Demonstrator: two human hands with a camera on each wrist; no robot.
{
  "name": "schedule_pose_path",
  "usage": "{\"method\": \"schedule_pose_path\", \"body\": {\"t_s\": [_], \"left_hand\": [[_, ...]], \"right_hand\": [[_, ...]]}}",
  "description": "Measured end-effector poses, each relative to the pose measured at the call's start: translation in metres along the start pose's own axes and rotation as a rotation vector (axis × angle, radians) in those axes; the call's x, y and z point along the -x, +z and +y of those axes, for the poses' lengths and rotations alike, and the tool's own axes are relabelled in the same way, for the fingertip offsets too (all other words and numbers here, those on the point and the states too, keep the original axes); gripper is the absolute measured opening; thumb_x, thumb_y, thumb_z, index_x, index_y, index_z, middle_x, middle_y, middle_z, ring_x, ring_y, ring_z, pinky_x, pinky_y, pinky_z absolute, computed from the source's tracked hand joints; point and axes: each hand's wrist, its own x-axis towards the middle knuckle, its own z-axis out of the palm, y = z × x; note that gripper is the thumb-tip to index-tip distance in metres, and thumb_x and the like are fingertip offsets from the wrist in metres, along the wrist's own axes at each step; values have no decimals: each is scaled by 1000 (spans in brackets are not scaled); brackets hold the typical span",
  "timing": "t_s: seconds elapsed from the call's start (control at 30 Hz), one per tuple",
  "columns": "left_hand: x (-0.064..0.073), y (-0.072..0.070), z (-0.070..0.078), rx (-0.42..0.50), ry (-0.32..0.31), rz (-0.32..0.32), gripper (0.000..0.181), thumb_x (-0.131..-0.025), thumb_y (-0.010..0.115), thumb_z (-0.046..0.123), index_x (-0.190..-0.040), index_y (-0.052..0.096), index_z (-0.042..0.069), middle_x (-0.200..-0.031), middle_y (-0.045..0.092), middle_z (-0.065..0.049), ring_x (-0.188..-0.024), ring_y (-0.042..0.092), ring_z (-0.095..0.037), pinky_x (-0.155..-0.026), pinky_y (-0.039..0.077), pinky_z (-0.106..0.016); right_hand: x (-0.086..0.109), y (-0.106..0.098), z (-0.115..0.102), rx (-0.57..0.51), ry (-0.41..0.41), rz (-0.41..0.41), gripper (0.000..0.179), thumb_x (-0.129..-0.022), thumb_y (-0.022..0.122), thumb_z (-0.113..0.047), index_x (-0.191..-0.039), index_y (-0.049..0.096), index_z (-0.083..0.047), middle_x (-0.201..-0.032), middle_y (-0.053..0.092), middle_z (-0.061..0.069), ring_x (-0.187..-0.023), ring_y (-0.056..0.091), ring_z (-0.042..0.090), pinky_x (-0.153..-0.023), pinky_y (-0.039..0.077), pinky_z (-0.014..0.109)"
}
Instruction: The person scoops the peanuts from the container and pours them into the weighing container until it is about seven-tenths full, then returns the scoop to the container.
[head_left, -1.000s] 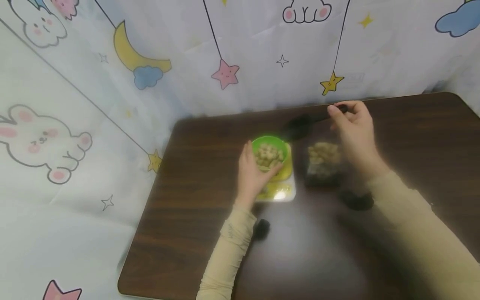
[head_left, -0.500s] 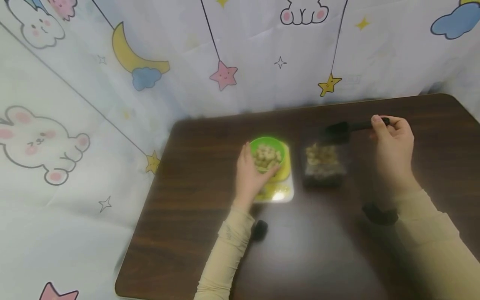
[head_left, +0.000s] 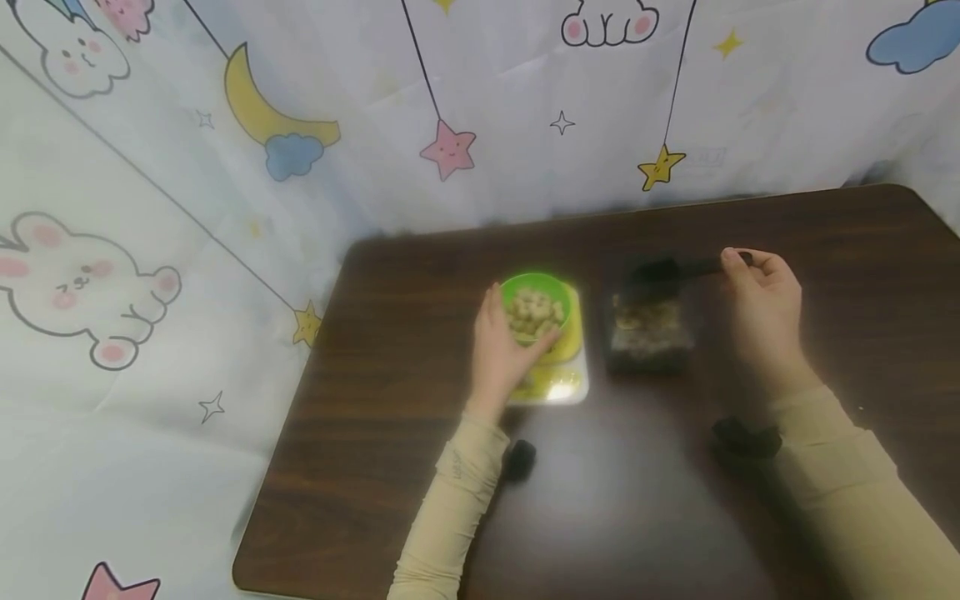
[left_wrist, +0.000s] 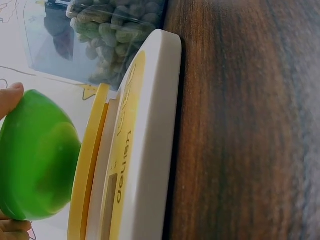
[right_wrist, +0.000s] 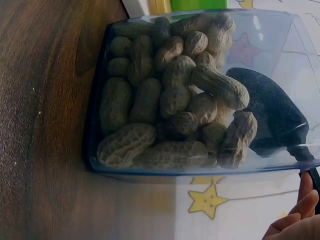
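My left hand (head_left: 498,358) holds a green bowl (left_wrist: 40,155) by its side, thumb at the near rim and fingers along the left. Peanuts (head_left: 534,312) lie in the bowl, which rests on the yellow plate of a white kitchen scale (left_wrist: 150,125). My right hand (head_left: 768,312) pinches the handle of a black scoop (head_left: 658,271). The scoop's head overlaps the far part of a clear plastic box (head_left: 648,358) in the head view. Through the box wall, the right wrist view shows the scoop head beside a pile of unshelled peanuts (right_wrist: 180,105).
The box stands just right of the scale on a dark wooden table (head_left: 360,400). A white curtain (head_left: 495,75) with cartoon prints hangs right behind the table's far edge. Black wrist devices sit under both sleeves.
My right hand has carried the scoop from near the bowl rightward to the box, then slightly back left and lower. My left hand stays on the bowl.
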Motion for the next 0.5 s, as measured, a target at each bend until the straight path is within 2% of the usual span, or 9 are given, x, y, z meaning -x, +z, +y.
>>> {"method": "schedule_pose_path", "body": {"t_s": [0.27, 0.37, 0.5], "left_hand": [[-2, 1, 6, -58, 33, 9, 113, -69, 68, 65, -150, 11, 12, -157, 14, -12, -145, 16, -28, -116, 22, -48], [-3, 1, 12, -52, 55, 7, 113, -68, 68, 66, -150, 10, 13, -157, 13, -11, -145, 15, -26, -117, 22, -48], [-3, 0, 25, -46, 71, -30, 114, -68, 64, 71, -151, 6, 18, -159, 8, -7, -146, 11, -24, -117, 20, -46]], "right_hand": [[-2, 1, 1, -13, -15, 2, 18, -83, 69, -24, -95, 58, -16, -75, 60, -9, -65, 51, 4, -55, 43, 12], [-1, 2, 1, -26, -21, -1, 19, -83, 70, -23, -95, 58, -15, -75, 59, -9, -64, 50, 5, -54, 43, 13], [0, 3, 0, -35, -14, -23, 22, -82, 70, -25, -97, 57, -14, -73, 61, -7, -62, 53, 5, -51, 44, 13]]}}
